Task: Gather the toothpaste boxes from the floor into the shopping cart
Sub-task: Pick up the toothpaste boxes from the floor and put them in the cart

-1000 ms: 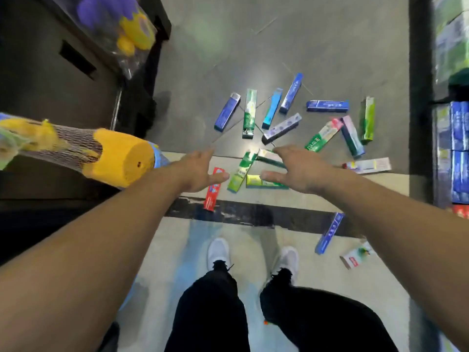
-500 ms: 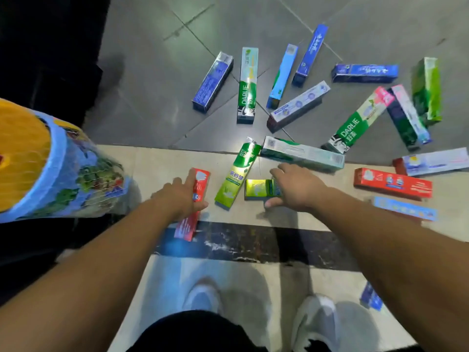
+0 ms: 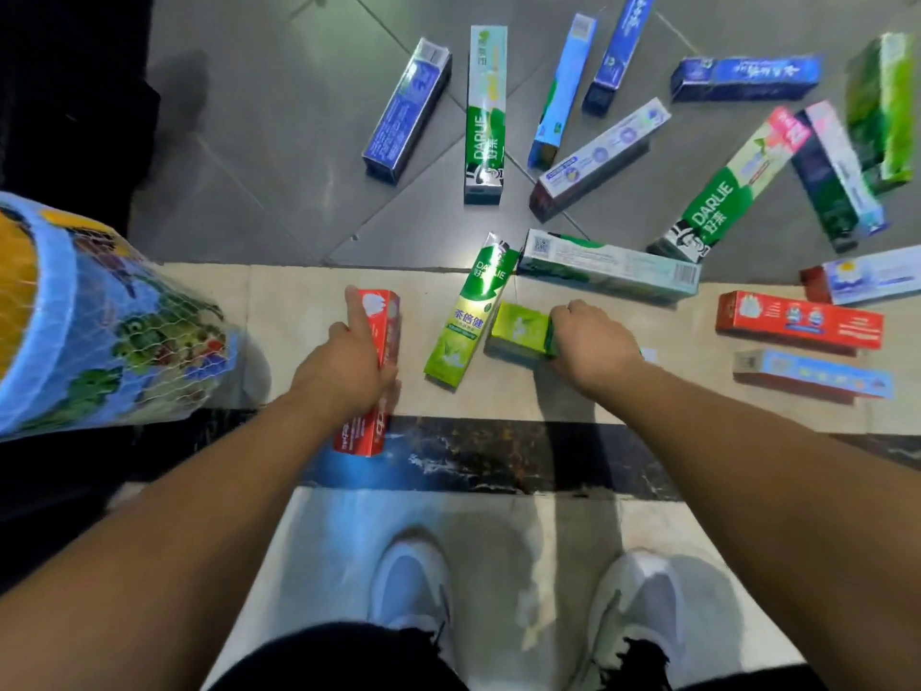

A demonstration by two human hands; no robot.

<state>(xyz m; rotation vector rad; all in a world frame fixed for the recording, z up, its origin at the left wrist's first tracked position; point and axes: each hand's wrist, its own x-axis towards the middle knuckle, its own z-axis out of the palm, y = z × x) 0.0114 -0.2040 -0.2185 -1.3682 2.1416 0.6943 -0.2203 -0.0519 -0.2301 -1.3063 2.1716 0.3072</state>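
Several toothpaste boxes lie scattered on the floor ahead of me. My left hand (image 3: 349, 364) grips a red toothpaste box (image 3: 386, 321) lying on the beige floor strip, thumb along its top face. My right hand (image 3: 590, 349) is curled over a lime-green toothpaste box (image 3: 518, 331) and holds its right part. Between the two hands lies a green Darlie box (image 3: 471, 311). A long pale green box (image 3: 610, 264) lies just beyond my right hand. The shopping cart is not clearly visible.
A netted yellow-and-blue toy bundle (image 3: 89, 311) juts in from the left, over a dark structure (image 3: 65, 92). More boxes lie at right, among them a red one (image 3: 797, 321) and a light blue one (image 3: 812, 374). My white shoes (image 3: 413, 586) stand below.
I have bent lower, so the boxes look larger. Both hands went from reaching in the air to closing on the red box and the lime-green box on the floor.
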